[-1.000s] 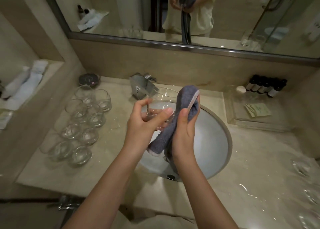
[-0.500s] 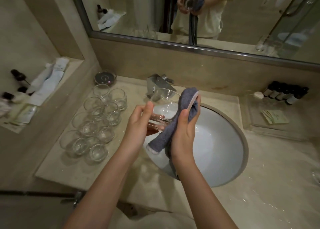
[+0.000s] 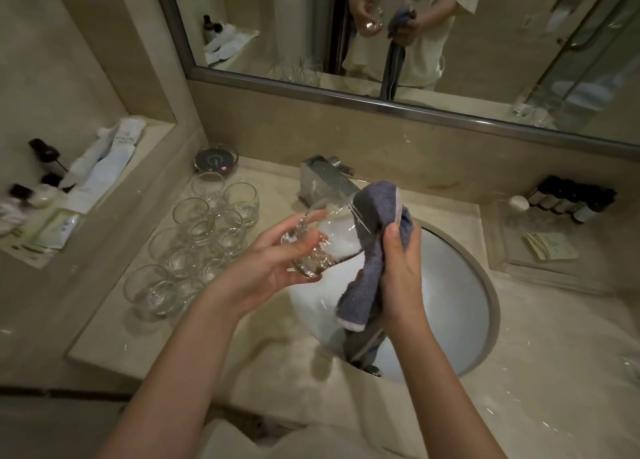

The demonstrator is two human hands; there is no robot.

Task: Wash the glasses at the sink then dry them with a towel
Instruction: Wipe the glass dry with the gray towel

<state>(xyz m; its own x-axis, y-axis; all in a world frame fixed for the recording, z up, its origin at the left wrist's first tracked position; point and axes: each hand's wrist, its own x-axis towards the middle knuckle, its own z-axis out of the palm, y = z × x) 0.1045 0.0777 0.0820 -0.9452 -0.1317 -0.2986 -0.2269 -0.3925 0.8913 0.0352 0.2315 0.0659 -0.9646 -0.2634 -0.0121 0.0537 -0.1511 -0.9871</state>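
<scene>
My left hand holds a clear round glass by its base, tilted on its side above the white sink basin. My right hand grips a grey-blue towel. The towel's top fold lies against the rim of the glass, and its long end hangs down into the basin. Several other clear glasses stand clustered on the counter left of the sink.
A chrome faucet sits behind the basin. A round dark dish lies at the back left. A clear tray with small dark bottles stands on the right. Toiletries fill the left ledge. A mirror hangs above.
The glass has tipped further onto its side in my left hand and come slightly away from the towel. The view has shifted left and closer.
</scene>
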